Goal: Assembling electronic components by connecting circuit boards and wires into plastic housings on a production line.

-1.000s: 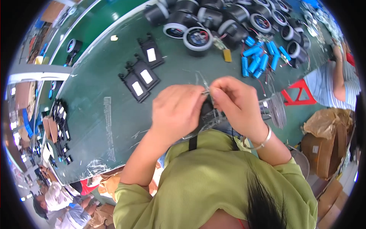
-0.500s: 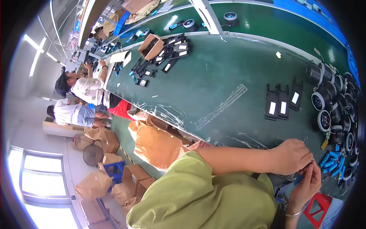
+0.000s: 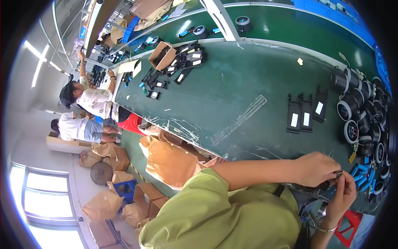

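Note:
My left hand [image 3: 317, 169] reaches in from the left along the bench's near edge, its fingers pinched together. My right hand [image 3: 343, 194], with a bracelet at the wrist, meets it from below, thumb and fingers closed. Between their fingertips is a small dark part [image 3: 339, 173], too small to make out its kind. Just right of the hands lie several loose blue cylinders [image 3: 364, 176]. Behind these is a heap of round black housings [image 3: 351, 131] with pale rims. Three flat black plates [image 3: 300, 112] with white labels lie on the bench beyond my left hand.
The green bench [image 3: 199, 103] carries a cardboard box [image 3: 162, 56] with black parts around it at far left. Beyond its back rail, a green surface [image 3: 282, 25] holds more round housings. Two people are at left. A red stool [image 3: 350, 228] stands below right.
Both hands stay together; my right hand has shifted slightly right, and the small dark part now shows more between the fingertips. A person at far left has raised an arm.

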`<state>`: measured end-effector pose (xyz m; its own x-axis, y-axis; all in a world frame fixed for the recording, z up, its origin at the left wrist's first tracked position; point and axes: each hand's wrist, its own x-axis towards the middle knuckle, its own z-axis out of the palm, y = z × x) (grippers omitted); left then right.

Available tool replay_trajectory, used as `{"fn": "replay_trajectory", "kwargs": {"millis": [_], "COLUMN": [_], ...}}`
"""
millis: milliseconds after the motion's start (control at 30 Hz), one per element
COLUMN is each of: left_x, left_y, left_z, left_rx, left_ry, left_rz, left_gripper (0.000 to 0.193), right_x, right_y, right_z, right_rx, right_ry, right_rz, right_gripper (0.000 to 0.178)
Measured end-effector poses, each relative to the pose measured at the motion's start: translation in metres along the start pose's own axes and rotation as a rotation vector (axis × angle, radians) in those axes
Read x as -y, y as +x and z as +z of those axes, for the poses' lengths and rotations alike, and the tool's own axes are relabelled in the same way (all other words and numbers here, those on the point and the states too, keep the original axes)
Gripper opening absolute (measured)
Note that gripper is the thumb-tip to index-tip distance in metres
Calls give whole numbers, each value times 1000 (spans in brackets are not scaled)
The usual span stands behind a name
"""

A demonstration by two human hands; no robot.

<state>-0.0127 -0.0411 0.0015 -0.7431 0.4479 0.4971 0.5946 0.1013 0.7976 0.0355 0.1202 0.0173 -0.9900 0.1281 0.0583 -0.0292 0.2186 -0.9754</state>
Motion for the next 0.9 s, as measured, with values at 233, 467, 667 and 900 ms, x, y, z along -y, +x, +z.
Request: {"fn": "replay_trajectory", "kwargs": {"millis": [233,467,667,900], "left_x": [-2,-9,-14,-22], "left_y": [8,-2,-13,-30], "left_z": [-19,-27,-7,-20], "left_rx": [208,203,-46,-307], "left_ry": [-285,-318,-791,-933], "left_rz": [-267,-325,-342,-262], "left_gripper": [21,19,23,22], "right_x": [-2,-16,-26,-21], "right_y": [3,-16,-52,-26], "right_z": [-3,-2,23,48], "right_rx": [89,-135,-38,273], "right_ry": [1,-105,406,831], "right_rz": [-70,-291,85,273], "right_gripper": [8,19,73,80]}}
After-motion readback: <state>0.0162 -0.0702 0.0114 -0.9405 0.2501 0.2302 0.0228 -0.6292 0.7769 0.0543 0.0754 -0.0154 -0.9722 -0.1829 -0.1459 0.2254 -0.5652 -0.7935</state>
